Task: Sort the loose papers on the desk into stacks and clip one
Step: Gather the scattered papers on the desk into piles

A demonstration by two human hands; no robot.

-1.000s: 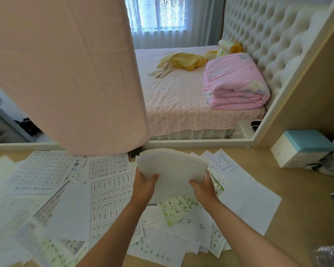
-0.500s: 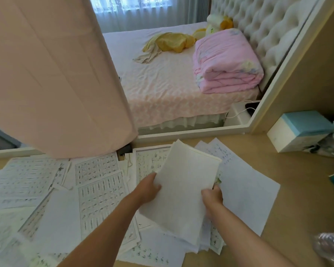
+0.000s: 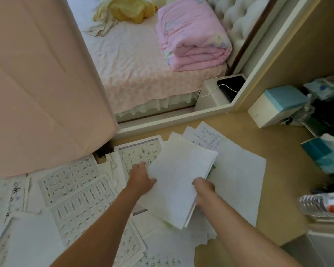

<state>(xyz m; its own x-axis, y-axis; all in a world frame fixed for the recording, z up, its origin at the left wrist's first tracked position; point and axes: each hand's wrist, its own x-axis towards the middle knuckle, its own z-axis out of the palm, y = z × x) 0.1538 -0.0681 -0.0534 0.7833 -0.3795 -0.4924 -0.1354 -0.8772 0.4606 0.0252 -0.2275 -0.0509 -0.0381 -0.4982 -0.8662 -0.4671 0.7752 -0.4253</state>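
Evidently the left hand (image 3: 141,180) and right hand (image 3: 203,189) grip opposite edges of the stack (image 3: 179,180) - held tilted above the loose sheets (image 3: 75,189) near the back edge of the desk (image 3: 278,189) - probably to square it.

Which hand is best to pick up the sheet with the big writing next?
Probably the left hand. It holds the stack at its left edge, lying right over the printed sheet. The right hand grips the stack's near edge on the far side and could hold it alone.
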